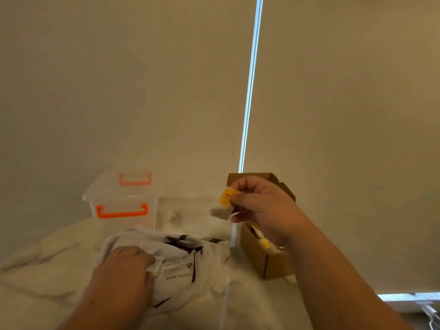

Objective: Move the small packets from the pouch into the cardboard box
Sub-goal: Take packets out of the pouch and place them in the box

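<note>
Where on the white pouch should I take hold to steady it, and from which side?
Pinch the fold at the left hand, coming from the near left. The pouch is limp cloth flat on the bedding, so a fold should give a surer grip than its flat face, and that side is clear of the right hand with its packet by the cardboard box.

packet point(227, 197): small clear sachet, yellow label, grey patch at its lower end. pinched in the right hand point(262, 210), in the air just left of the cardboard box point(273, 263). box: brown, open, lid flap up at the far end, more packets point(263, 241) inside. pouch point(190, 265): white with black print, lying crumpled left of the box, left hand point(123, 265) gripping its left edge.
</note>
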### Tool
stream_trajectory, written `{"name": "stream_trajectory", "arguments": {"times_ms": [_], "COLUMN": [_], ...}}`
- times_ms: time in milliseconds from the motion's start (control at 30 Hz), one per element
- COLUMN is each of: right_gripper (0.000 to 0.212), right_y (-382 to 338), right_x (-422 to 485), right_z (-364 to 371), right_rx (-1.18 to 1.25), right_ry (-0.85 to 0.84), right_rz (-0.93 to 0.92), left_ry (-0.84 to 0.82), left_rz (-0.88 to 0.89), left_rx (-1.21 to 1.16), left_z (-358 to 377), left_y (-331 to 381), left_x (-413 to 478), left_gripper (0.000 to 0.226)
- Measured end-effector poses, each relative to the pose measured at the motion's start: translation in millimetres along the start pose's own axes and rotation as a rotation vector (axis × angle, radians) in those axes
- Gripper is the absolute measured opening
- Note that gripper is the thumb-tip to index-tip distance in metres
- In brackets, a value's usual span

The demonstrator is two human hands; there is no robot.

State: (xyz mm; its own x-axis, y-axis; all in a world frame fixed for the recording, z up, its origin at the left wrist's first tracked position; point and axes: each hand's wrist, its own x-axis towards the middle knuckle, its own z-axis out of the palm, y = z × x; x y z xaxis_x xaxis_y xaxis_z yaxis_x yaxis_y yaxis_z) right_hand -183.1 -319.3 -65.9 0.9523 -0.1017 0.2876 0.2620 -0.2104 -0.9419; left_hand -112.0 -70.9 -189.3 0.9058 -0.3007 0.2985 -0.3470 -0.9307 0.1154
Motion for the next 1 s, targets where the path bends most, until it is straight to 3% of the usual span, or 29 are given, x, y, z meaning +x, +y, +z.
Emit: {"name": "stream_trajectory", "arguments": {"times_ms": [100, 200, 300, 400, 467, 700, 767, 867, 1000], "right_gripper": [0.018, 0.025, 0.031, 0.019, 0.006, 0.015, 0.018, 0.019, 0.014], "right_y": [12, 44, 86, 114, 117, 121, 115, 96, 52], "right_x": [13, 25, 29, 33, 36, 41, 37, 33, 23], "right_z": [-45, -84, -104, -103, -98, -93, -92, -82, -31], "right_rx": [-0.028, -0.426, -0.677, -0.831, -0.877, -1.061, -1.030, -0.976, -0.728], "right_ry": [0.297, 0.532, 0.523, 0.499, 0.519, 0.507, 0.541, 0.594, 0.411], "right_rz": [-0.004, 0.063, 0.244, 0.396, 0.411, 0.444, 0.389, 0.138, -0.134], "left_ry": [0.012, 0.055, 0.047, 0.044, 0.055, 0.065, 0.041, -0.018, -0.021], "left_rz": [0.054, 0.096, 0.102, 0.100, 0.093, 0.024, 0.004, -0.035, -0.060], "left_rx": [-0.061, -0.161, -0.202, -0.216, -0.215, -0.206, -0.201, -0.240, -0.278], "left_z": [1, 3, 4, 1, 0, -13, -15, -17, -9], "left_y": [-1, 0, 0, 1, 0, 10, 11, 9, 8], "left_x": [3, 4, 2, 1, 0, -11, -12, -9, -6], "left_gripper": [0.041, 0.036, 0.037, 0.036, 0.036, 0.036, 0.038, 0.041, 0.037]}}
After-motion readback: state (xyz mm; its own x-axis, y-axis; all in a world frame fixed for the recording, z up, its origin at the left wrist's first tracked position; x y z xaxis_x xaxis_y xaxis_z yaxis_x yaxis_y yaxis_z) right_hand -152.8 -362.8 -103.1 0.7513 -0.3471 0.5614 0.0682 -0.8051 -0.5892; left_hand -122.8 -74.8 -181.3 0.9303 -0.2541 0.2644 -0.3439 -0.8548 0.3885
